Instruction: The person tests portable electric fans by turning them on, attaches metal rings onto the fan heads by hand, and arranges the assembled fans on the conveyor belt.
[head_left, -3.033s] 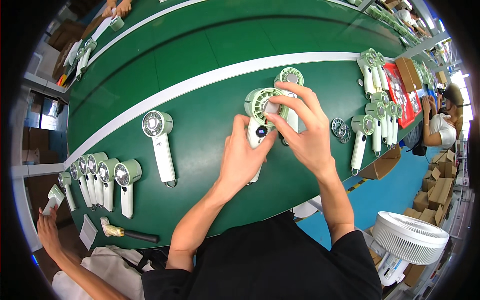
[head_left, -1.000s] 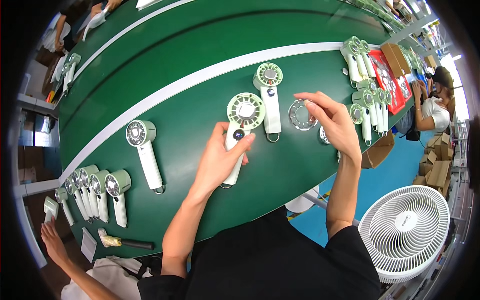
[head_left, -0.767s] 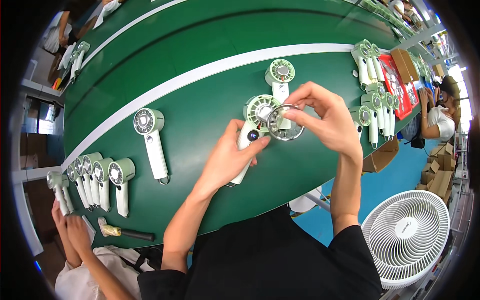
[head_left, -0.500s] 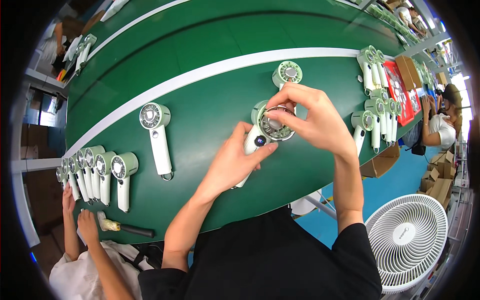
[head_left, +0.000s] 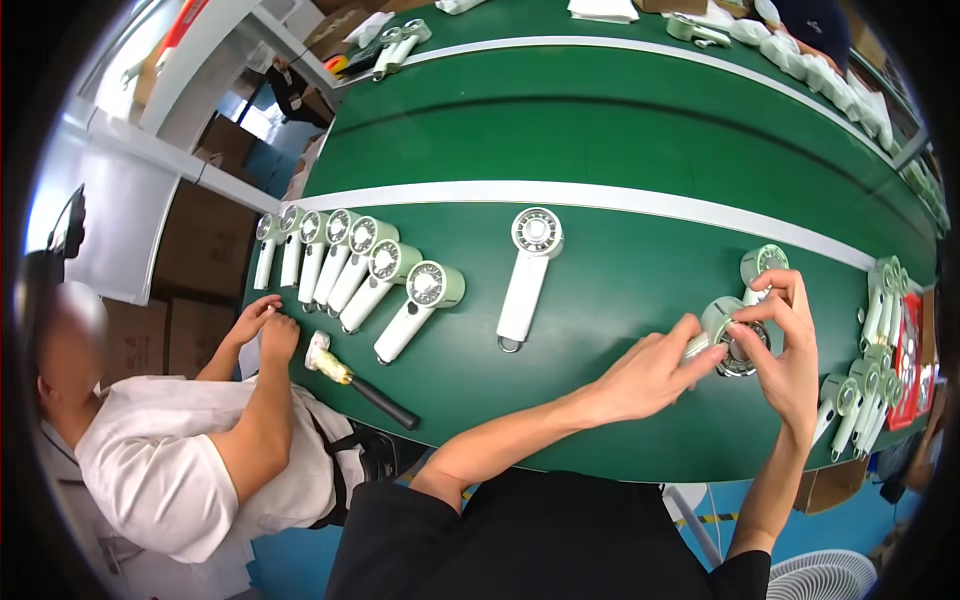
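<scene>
A white handheld fan (head_left: 715, 318) with a pale green head is in my left hand (head_left: 645, 372), its fingers closed around the handle just below the head. My right hand (head_left: 788, 362) pinches a round silver grille (head_left: 738, 362) by its edge, at the front of the fan's head. My fingers hide part of both; whether the grille is seated or apart from the head, I cannot tell. Just behind my hands another handheld fan (head_left: 764, 260) lies on the green table. One more handheld fan (head_left: 528, 270) lies by itself toward the middle.
Several handheld fans (head_left: 385, 262) form a row at the left, beside a co-worker (head_left: 200, 450) in white. A mallet (head_left: 370, 390) with a black handle lies near that person. More fans (head_left: 860, 395) and a red tray (head_left: 908, 350) are at the right. A white rail (head_left: 600, 195) crosses the table.
The view has swung left, so the table and my hands appear farther right and the co-worker shows more. Both hands keep hold of the handheld fan and its grille.
</scene>
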